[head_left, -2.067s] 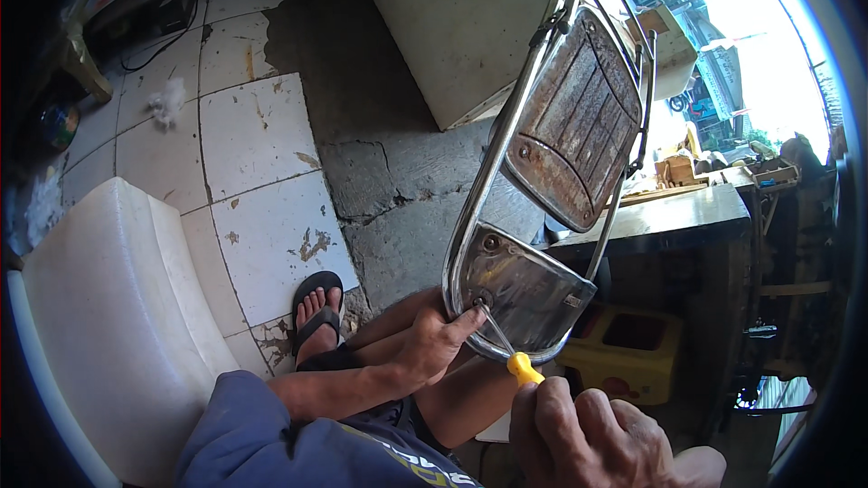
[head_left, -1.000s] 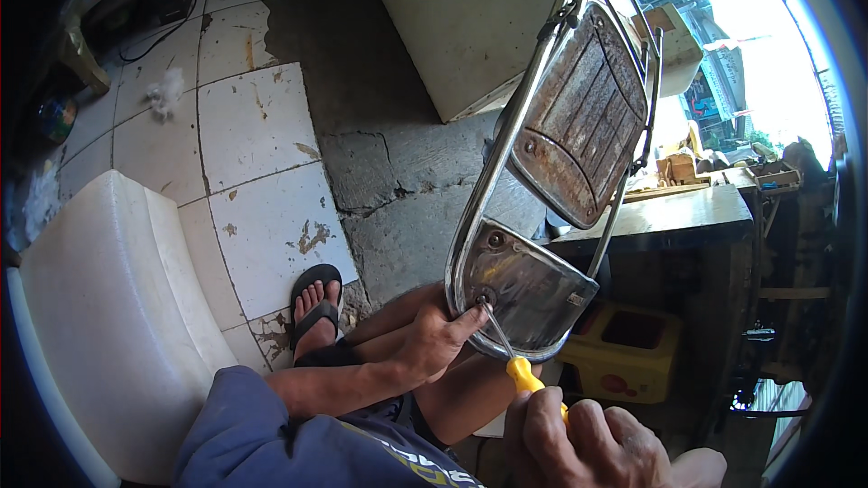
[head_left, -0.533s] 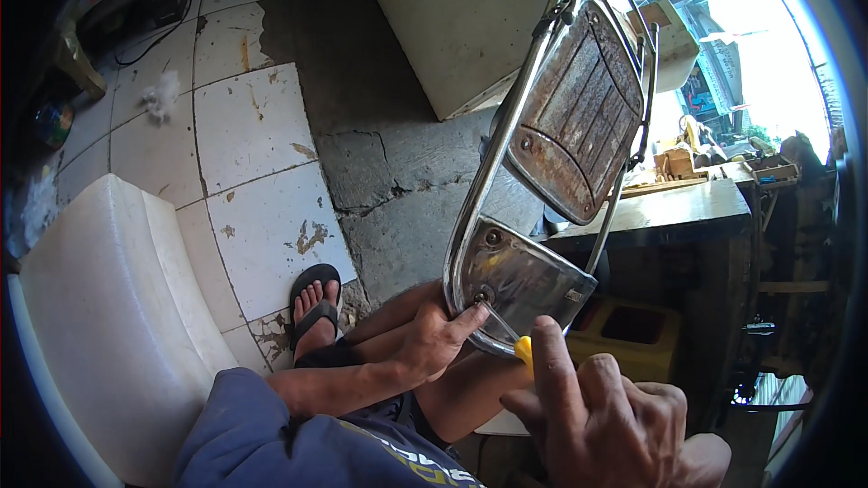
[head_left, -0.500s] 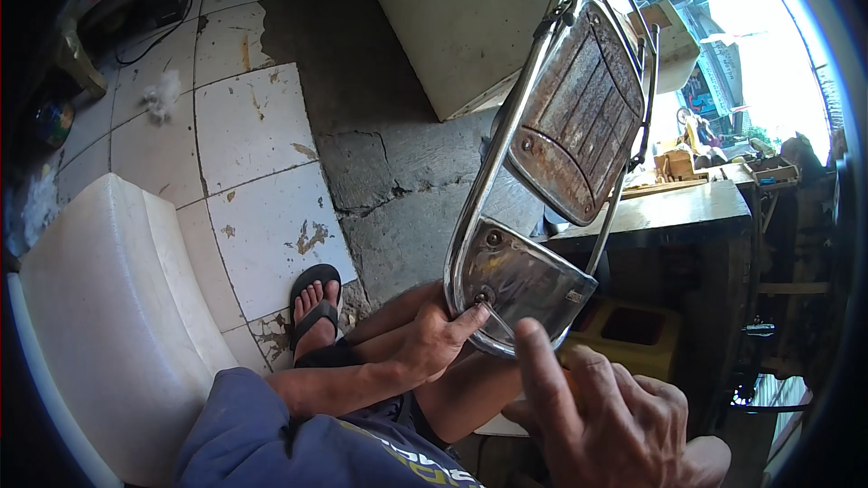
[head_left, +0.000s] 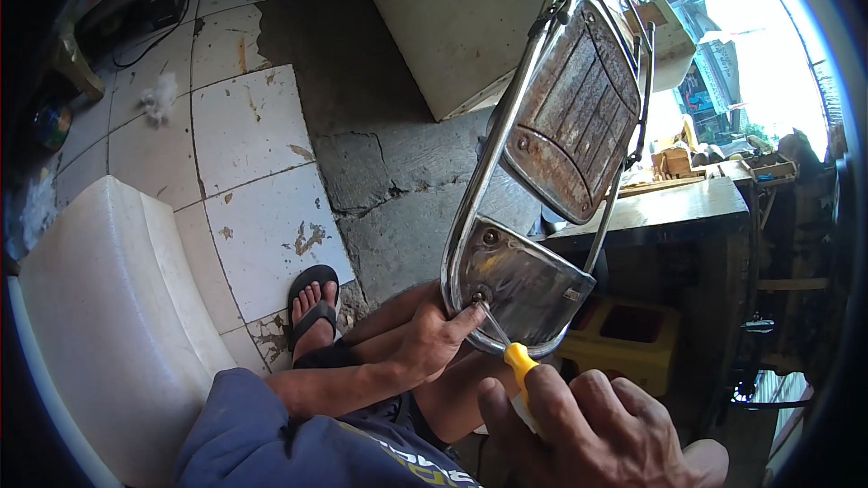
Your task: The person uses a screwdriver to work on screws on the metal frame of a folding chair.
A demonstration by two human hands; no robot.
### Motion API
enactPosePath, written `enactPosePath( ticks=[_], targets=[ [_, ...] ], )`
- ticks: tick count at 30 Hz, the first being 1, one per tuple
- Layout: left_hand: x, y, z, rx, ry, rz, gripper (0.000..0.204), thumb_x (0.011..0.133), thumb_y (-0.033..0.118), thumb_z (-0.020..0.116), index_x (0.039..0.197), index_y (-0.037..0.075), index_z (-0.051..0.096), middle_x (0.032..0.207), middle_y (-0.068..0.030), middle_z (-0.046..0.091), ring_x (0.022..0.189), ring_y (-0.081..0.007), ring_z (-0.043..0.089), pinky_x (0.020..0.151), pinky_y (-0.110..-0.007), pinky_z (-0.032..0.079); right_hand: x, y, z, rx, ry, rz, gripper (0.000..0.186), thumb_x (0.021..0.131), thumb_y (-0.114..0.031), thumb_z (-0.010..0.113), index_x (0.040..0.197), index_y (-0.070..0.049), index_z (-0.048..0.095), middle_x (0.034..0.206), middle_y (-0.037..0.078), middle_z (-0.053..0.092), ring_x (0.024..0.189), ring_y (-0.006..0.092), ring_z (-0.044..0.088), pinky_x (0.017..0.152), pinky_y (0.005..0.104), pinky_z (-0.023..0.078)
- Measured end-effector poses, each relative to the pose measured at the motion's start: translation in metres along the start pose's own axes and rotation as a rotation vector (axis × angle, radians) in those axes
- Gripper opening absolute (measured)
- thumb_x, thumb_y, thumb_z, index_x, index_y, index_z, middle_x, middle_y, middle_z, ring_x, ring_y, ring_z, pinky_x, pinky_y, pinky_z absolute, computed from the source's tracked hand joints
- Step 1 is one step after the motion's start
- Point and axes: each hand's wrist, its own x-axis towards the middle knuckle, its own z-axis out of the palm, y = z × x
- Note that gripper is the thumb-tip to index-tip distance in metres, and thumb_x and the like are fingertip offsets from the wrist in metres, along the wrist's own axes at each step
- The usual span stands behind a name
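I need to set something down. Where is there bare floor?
Free: the white tiles between the white block and grey concrete; also that concrete, between those tiles, the pale cabinet and the chair frame. Crowded: around the left hand, right hand and yellow-handled screwdriver at the chair's lower panel.

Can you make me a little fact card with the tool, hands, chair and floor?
Tool: screwdriver, yellow handle, tip by a fastener on the lower panel
Right hand: holding the screwdriver
Left hand: at the chair's edge, near the screwdriver tip
Chair: metal, upper panel rusty
Floor: chipped white tiles, cracked grey concrete
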Motion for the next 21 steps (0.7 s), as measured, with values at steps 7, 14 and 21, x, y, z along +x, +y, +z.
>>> enactPosePath(
  ticks=[7,14,21],
  targets=[
    [-0.007,0.014,0.006,0.034,-0.016,-0.013,0.02,0.102,0.014,0.066,0.12,0.004,0.064,0.107,0.0013,0.064,0.097,-0.0064,0.059,0.088,-0.026,0.049,-0.005,0.003,0.013,0.062,0.103,0.089,0.055,0.087,-0.023,0.068,0.141,-0.01,0.062,0.092,0.006,0.061,0.074,0.0166,0.062,0.057,0.0292,0.051],
    [-0.005,0.015,0.004,0.078,-0.01,-0.043,0.023,0.103,0.017,0.066,0.121,0.005,0.064,0.107,0.0017,0.064,0.097,-0.0067,0.056,0.088,-0.027,0.047,-0.005,-0.011,0.002,0.151,-0.058,0.273,0.062,0.087,-0.017,0.068,0.148,-0.022,0.058,0.11,0.011,0.059,0.078,0.019,0.061,0.058,0.0316,0.054],
    [-0.004,0.013,0.006,0.096,0.023,0.021,0.02,0.1,0.015,0.068,0.117,0.004,0.066,0.105,0.002,0.065,0.097,-0.0069,0.057,0.089,-0.027,0.047,-0.007,-0.002,0.002,0.143,-0.157,0.109,0.067,0.088,-0.024,0.071,0.153,-0.023,0.053,0.112,0.013,0.058,0.076,0.0189,0.061,0.058,0.0305,0.054]
  ],
)
